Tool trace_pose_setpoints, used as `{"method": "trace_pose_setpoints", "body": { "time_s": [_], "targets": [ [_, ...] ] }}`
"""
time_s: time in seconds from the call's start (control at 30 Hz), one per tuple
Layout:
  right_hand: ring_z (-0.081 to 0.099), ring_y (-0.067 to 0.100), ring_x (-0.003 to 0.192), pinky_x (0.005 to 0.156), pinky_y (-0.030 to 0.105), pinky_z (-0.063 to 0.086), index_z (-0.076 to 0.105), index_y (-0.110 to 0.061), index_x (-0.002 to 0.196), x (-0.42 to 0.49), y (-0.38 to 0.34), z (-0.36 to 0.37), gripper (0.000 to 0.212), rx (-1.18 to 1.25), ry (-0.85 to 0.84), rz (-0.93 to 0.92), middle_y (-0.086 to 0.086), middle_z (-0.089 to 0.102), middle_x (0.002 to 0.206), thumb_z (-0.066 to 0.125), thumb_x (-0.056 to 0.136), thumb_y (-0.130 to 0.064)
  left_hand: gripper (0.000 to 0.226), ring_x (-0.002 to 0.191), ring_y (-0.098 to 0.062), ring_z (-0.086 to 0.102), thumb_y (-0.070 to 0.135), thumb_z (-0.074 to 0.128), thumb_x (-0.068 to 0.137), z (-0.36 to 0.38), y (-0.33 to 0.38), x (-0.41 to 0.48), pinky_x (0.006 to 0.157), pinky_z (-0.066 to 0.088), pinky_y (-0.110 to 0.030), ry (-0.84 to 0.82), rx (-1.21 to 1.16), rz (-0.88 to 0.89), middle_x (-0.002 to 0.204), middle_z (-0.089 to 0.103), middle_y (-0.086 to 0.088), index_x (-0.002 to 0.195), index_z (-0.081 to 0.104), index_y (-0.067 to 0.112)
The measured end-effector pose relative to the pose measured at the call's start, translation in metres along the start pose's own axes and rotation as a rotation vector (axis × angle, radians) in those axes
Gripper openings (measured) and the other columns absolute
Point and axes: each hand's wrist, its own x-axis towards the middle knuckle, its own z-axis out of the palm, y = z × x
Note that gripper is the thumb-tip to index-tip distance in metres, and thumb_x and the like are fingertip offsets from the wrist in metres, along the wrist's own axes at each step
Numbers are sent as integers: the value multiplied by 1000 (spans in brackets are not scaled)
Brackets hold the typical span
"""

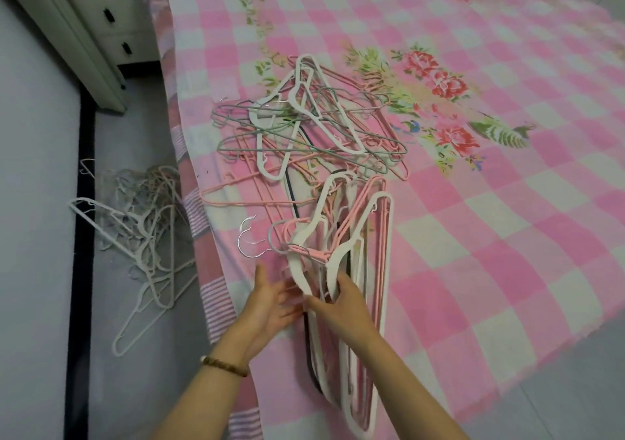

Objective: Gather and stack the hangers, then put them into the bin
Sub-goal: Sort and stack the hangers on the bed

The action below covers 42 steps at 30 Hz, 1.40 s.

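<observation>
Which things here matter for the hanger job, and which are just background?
Job:
- gathered stack of hangers, held by the right hand, with the left hand open beside it
- loose hanger pile farther up
- hanger heap on the floor, probably
- bin: not in view

Background:
- checked bedsheet
- white drawer unit
- bead bracelet

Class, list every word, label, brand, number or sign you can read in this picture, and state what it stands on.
None: no text can be read anywhere.
The bedsheet: pink checks and printed flowers, no words.
The stack of hangers, loose hangers, white drawer unit and bead bracelet: no lettering visible.
</observation>
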Motion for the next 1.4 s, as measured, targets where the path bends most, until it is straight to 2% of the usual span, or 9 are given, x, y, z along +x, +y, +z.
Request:
{"method": "trace_pose_setpoints", "body": {
  "time_s": [0.17,0.27,0.4,0.57,0.7,1.0,1.17,1.27,1.4],
  "targets": [
    [65,9,94,79,23,53,54,-22,114,-3,-12,0,46,110,90,-43,-2,66,102,72,74,-9,94,111,-23,60,75,-3,79,10,7,-12,97,46,-35,-170,56,63,119,66,-9,123,57,18],
    [67,20,83,70,33,57,48,-20,116,-9,-22,-16,47,183,128,-38,6,65,92,67,77,0,89,94,-21,64,71,-4,80,26,16,-19,93,45,-31,-222,130,137,102,67,-11,114,64,25],
    [58,7,61,54,19,45,55,-17,110,-21,-36,-48,34,269,234,33,-6,60,75,60,81,-1,82,84,-15,46,71,-6,83,52,34,-27,99,36,-32,-243,294,253,111,54,-3,112,65,42],
    [36,8,35,38,21,29,61,-5,94,-38,-50,-93,15,434,282,96,-9,44,42,56,82,1,76,99,-13,52,60,-1,91,83,47,-37,87,43,-25,-250,312,258,127,55,-1,127,55,23],
    [51,21,48,47,29,41,62,-9,94,-54,-65,-121,15,463,256,47,16,59,70,59,83,1,69,108,-17,53,57,3,94,106,54,-40,95,41,-31,-232,313,232,123,56,0,121,56,21],
    [43,15,41,42,22,39,58,-15,111,-39,-103,-154,30,428,124,-63,10,72,89,50,89,4,67,114,-20,53,59,29,92,125,88,-34,98,43,-33,-265,210,157,134,49,-1,140,39,14],
    [40,15,37,41,20,38,66,2,98,-21,-152,-116,21,482,-70,-74,18,53,57,49,87,-1,75,85,-24,51,77,56,68,99,112,-51,76,47,-38,-404,91,22,92,50,-8,115,61,19],
    [39,13,35,40,18,38,66,5,81,-8,-190,-76,21,492,-187,-52,10,43,43,47,88,-1,48,78,-19,65,56,59,80,55,135,-64,85,52,-37,-386,-117,125,86,65,-6,103,70,16],
    [42,15,40,43,20,37,66,12,95,10,-245,-1,29,535,-367,-63,11,45,50,54,76,-8,44,65,-8,68,24,64,83,-30,180,-92,63,57,-19,-191,-318,318,88,72,-5,117,60,-3]
  ]
}}
